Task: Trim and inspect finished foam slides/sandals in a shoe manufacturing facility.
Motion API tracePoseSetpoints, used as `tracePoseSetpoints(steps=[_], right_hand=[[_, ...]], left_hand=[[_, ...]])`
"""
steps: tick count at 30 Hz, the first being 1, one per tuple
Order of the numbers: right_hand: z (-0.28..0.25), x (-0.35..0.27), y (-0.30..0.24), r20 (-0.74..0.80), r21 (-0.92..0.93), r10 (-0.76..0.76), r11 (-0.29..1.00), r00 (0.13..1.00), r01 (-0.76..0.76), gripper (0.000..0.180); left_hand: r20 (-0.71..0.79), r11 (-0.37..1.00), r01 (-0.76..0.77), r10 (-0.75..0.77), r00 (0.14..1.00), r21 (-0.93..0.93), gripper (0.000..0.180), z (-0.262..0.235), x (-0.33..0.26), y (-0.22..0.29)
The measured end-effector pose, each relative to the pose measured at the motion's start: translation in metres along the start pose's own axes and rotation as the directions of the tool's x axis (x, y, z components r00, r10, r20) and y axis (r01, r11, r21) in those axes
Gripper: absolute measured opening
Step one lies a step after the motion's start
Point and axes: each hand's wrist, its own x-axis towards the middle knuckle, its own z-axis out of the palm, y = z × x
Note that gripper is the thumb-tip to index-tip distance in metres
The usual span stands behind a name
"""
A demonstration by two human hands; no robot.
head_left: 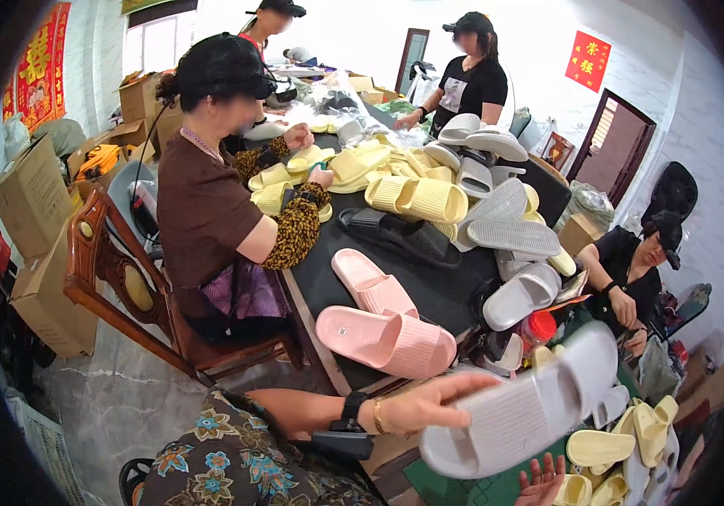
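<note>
My left hand, with a dark watch and a bracelet at its wrist, grips a light grey slide slipper by its ribbed strap. Another grey slipper overlaps its far end, and both are smeared by motion. Below them, at the bottom edge, my right hand is palm up with its fingers apart, holding nothing. A pair of pink slippers, one nearer than the other, lies on the dark table beyond my left arm.
Yellow slippers, grey slippers and black slippers are heaped farther up the table. More yellow slippers lie at lower right. A red-lidded jar stands near the grey pair. Co-workers sit or stand around; a wooden chair is at left.
</note>
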Motion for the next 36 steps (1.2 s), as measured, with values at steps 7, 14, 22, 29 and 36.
tracePoseSetpoints(steps=[7, 14, 22, 29, 36], right_hand=[[-0.004, -0.016, -0.027, -0.26, 0.01, 0.108, 0.994, 0.959, -0.109, 0.067], [-0.117, -0.032, 0.034, -0.297, 0.141, 0.14, 0.985, 0.945, -0.102, 0.054], [-0.076, -0.082, -0.004, -0.391, 0.301, 0.188, 0.951, 0.901, -0.068, 0.037], [-0.115, -0.057, -0.054, -0.557, 0.263, 0.174, 0.964, 0.812, -0.026, 0.035], [-0.07, -0.023, -0.017, -0.333, -0.15, 0.156, 0.965, 0.93, -0.215, 0.036]], left_hand=[[0.229, 0.9, 0.433, -0.433, 0.872, 0.051, 0.075, -0.006, -0.005, -0.077], [0.107, 0.694, 0.693, -0.717, 0.689, 0.196, 0.065, -0.019, -0.026, -0.123], [0.001, 0.853, 0.466, -0.48, 0.877, 0.234, 0.048, -0.005, -0.025, -0.121], [-0.299, 0.856, 0.353, -0.248, 0.921, 0.377, 0.028, -0.034, -0.007, -0.018], [-0.094, 0.645, 0.231, -0.24, 0.966, 0.728, 0.042, -0.009, 0.067, -0.071]])
